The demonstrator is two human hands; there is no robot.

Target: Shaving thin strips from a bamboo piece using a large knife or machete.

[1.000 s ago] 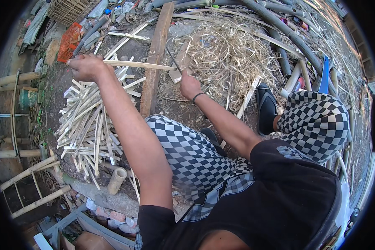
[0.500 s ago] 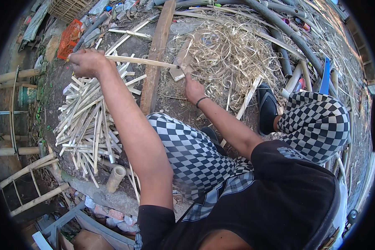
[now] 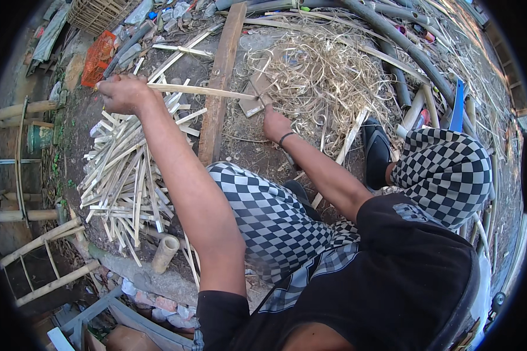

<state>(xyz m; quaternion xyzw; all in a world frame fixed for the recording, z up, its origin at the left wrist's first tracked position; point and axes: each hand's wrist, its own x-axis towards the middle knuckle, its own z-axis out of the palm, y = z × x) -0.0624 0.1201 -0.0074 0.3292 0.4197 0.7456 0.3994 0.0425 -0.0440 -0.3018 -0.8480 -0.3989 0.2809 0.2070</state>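
A long, pale bamboo strip (image 3: 208,90) is gripped at its left end by my left hand (image 3: 126,95), its fingers closed. The strip reaches right across a wooden plank to my right hand (image 3: 277,125), which is closed around a knife (image 3: 264,100). The blade, small and partly hidden, meets the strip's right end; a dark handle end shows under my right wrist. Beneath them lies a flat brownish piece (image 3: 252,105) with a pale edge. Curly bamboo shavings (image 3: 328,76) lie heaped beyond my right hand. Under my left forearm spreads a pile of cut bamboo strips (image 3: 120,164).
The wooden plank (image 3: 221,76) lies lengthwise between strips and shavings. An orange crate (image 3: 98,58) and a woven basket (image 3: 96,14) stand far left. Bamboo poles (image 3: 404,41) and a blue saw (image 3: 457,108) are at right. A short bamboo tube (image 3: 166,253) stands near left.
My left hand has come slightly nearer with its end of the strip. My right hand stays at almost the same spot, with the blade still at the strip's right end.
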